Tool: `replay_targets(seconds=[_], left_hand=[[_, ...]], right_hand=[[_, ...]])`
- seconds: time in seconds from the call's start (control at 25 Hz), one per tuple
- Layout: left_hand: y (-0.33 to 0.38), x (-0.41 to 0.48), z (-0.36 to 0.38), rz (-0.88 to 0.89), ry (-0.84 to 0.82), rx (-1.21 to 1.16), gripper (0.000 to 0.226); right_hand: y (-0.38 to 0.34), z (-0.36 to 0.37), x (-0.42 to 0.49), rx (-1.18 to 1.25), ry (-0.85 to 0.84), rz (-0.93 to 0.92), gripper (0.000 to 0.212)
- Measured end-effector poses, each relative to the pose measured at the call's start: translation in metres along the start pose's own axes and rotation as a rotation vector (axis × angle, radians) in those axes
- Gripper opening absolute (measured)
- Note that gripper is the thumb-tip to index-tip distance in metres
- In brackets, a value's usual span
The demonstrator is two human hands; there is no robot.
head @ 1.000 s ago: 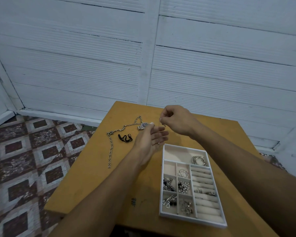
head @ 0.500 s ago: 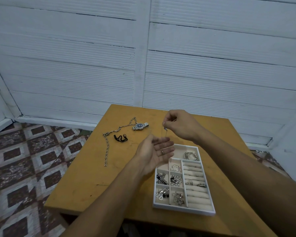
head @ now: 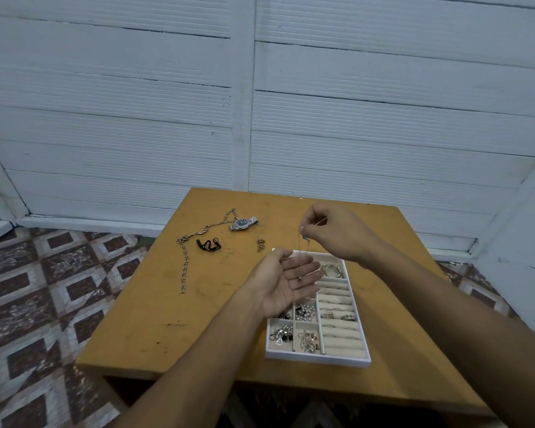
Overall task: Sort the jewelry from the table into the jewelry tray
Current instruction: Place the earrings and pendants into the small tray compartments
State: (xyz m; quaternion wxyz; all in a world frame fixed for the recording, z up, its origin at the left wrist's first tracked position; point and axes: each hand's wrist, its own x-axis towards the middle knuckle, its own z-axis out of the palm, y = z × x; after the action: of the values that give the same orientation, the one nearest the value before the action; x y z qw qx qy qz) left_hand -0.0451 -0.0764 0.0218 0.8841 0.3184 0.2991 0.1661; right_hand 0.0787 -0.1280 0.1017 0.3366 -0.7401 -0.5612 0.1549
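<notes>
A white jewelry tray (head: 317, 358) with several compartments lies on the wooden table (head: 198, 319); it holds earrings, rings and bangles. My right hand (head: 337, 233) pinches the top of a thin chain necklace (head: 303, 257) that hangs straight down. My left hand (head: 283, 281) is cupped palm-up under it, over the tray's far left corner, and the necklace's lower end touches the palm. On the table to the left lie a silver wristwatch (head: 243, 224), a long silver link chain (head: 186, 261), a black cord piece (head: 209, 244) and a small gold piece (head: 260, 244).
The table stands against a white plank wall (head: 260, 103). A patterned tile floor (head: 37, 304) lies to the left, beyond the table's left edge. The table's near edge runs just below the tray.
Both hands have moved toward me, from near the watch to over the tray's far end. The necklace now hangs lower into the left palm. The small gold piece has come into sight.
</notes>
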Motion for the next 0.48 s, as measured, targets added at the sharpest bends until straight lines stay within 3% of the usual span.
replay_targets(seconds=[0.48], left_hand=[[-0.014,-0.016,0.007,0.0,-0.026,-0.036,0.038]], right_hand=[[-0.007,-0.007,-0.027,0.01,0.018,-0.004,0.005]])
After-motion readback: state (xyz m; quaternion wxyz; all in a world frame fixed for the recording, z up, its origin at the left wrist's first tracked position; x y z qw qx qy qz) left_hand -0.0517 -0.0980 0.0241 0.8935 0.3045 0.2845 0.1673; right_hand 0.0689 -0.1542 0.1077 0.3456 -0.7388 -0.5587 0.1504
